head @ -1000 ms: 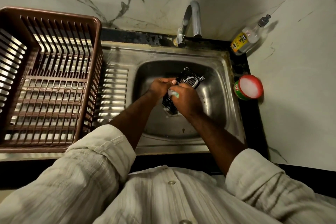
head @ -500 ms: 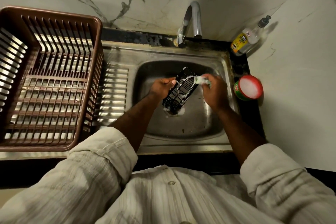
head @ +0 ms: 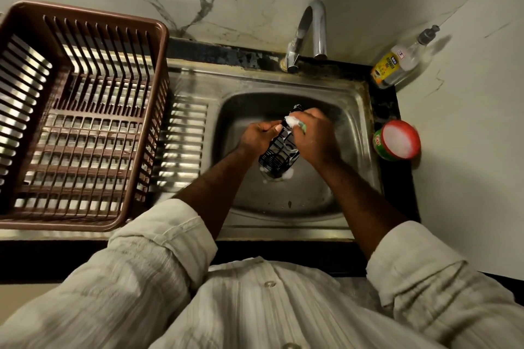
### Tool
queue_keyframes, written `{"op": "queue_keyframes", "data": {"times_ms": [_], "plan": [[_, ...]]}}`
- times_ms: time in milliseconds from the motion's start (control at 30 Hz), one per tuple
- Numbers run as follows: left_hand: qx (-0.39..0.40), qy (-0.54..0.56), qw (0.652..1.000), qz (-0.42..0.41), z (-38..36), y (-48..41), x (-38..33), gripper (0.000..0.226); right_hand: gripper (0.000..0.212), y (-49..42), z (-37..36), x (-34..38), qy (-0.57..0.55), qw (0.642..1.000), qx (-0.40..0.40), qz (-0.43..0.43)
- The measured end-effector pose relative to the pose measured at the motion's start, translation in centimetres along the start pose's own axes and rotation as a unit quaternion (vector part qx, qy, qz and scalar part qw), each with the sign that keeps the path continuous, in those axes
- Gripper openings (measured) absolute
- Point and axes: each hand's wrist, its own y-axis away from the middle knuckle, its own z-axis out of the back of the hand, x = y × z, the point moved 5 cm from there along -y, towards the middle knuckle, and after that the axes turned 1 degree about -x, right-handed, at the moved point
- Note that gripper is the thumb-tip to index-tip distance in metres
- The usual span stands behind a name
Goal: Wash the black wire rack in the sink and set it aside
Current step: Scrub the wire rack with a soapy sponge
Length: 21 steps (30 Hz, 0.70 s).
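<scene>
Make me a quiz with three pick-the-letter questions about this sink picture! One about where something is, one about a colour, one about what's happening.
1. Where is the brown basket?
A. left of the sink
B. inside the sink
C. right of the sink

2. What colour is the wire rack?
A. white
B. black
C. red

3. What is the tap doing?
A. pouring water
B. lying detached
C. not running

Answers:
1 A, it sits on the drainboard at the left.
2 B, its wires are black under the foam.
3 C, no stream shows while the left hand holds the rack and the right hand scrubs with a soapy sponge.
</scene>
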Motion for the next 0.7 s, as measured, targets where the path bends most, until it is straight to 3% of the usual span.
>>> {"op": "queue_keyframes", "data": {"times_ms": [233, 400, 600, 700], "plan": [[0.011, 0.005, 1.0, 0.003, 0.1, -0.1, 0.5, 0.031, 0.018, -3.1, 0.2, -0.1, 0.037, 0.999, 0.033, -0.017], [-0.032, -0.042, 0.998, -0.021, 0.5, 0.2, 0.4, 0.027, 0.02, -0.3, -0.6, 2.0, 0.048, 0.994, 0.099, 0.017], [-0.048, -0.062, 0.996, -0.04, 0.2, 0.7, 2.3, 0.038, 0.02, -0.1, 0.1, 0.8, 0.043, 0.995, 0.087, -0.009], [-0.042, -0.048, 0.997, -0.053, 0.2, 0.6, 1.3, 0.031, 0.025, -1.7, 0.7, -0.1, 0.061, 0.997, 0.047, -0.031]]}}
